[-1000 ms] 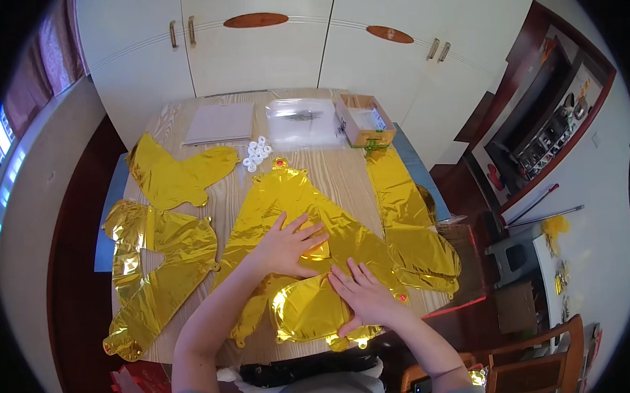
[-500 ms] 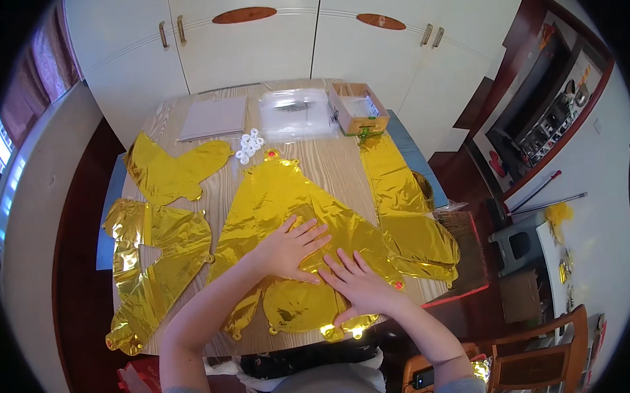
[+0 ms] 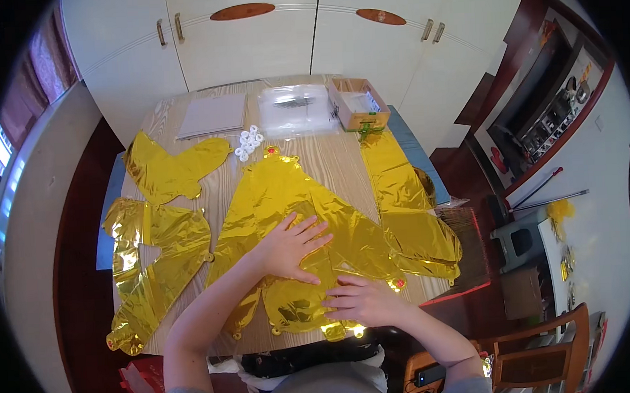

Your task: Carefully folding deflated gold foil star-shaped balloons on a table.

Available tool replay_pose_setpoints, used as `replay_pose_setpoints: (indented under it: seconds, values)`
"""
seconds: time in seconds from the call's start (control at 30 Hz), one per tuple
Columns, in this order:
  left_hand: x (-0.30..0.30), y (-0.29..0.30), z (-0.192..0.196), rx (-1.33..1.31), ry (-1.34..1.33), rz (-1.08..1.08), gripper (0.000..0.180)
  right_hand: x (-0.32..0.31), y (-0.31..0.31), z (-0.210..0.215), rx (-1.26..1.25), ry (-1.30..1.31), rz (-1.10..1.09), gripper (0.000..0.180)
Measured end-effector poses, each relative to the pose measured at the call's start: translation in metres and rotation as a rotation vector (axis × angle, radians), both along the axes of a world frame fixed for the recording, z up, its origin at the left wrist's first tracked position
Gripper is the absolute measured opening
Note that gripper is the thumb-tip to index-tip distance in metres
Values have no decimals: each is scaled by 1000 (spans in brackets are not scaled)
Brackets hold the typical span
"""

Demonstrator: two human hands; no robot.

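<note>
A large gold foil balloon (image 3: 280,198), flat and uninflated, lies across the middle of the table. Small tabs along its edge carry red spots. My left hand (image 3: 293,250) rests flat on its centre with the fingers spread. Lower and to the right, my right hand (image 3: 358,301) lies on the foil near the front edge, its fingers stretched leftward and slightly bent. Neither hand grips anything. Another gold foil balloon (image 3: 166,238) lies flat at the left, one (image 3: 170,171) is behind it, and one (image 3: 399,193) extends along the right side.
At the back of the table (image 3: 327,157) are a stack of pale sheets (image 3: 213,116), white ribbon rolls (image 3: 248,144), clear plastic bags (image 3: 296,113) and a cardboard box (image 3: 360,104). A wooden chair (image 3: 540,362) stands at the near right. White cabinets (image 3: 252,52) rise beyond the table.
My right hand has turned and slid down toward the table's front edge, its fingers now pointing left. My left hand stays in place on the foil.
</note>
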State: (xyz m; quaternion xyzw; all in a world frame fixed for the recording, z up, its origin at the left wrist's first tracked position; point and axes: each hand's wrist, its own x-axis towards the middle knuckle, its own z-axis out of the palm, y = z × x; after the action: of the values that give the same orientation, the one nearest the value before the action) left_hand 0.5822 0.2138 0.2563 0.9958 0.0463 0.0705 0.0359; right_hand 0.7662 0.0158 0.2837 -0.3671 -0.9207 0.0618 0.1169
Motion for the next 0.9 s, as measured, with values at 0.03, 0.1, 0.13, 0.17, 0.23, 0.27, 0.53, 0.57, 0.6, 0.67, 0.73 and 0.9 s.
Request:
replay_pose_setpoints:
  seconds: [0.03,0.1,0.13,0.17,0.23,0.27,0.53,0.57,0.6,0.67,0.73,0.9]
  values:
    - [0,0,0,0,-1,1,100,0,-1,1,2,0,-2,30]
    - [-1,0,0,-2,-4,-1,100,0,-2,4,35,-10,-7,30]
    - [-1,1,0,-5,-6,-3,100,1,-3,5,52,-15,-10,30]
    - [-1,1,0,-7,-8,-5,101,2,-4,5,54,-12,-11,30]
    - [-1,0,0,-9,-7,-5,102,3,-6,4,57,-2,-13,30]
    - [-1,0,0,-10,-7,-5,102,4,-7,4,49,-7,-9,31]
    - [-1,-1,4,-19,12,6,105,11,-19,-7,-17,-7,-16,40]
    - [-1,-1,4,-18,12,7,105,12,-20,-9,-25,2,-18,40]
    - [-1,-1,4,-22,12,7,104,12,-21,-11,-33,11,-21,40]
    - [-1,-1,3,-29,12,7,104,12,-27,-14,-51,49,-37,40]
    - [-1,-1,4,-27,15,4,104,12,-30,-12,-71,103,-62,40]
    - [-1,-1,4,-13,11,6,103,7,-26,-2,-49,160,-115,29]
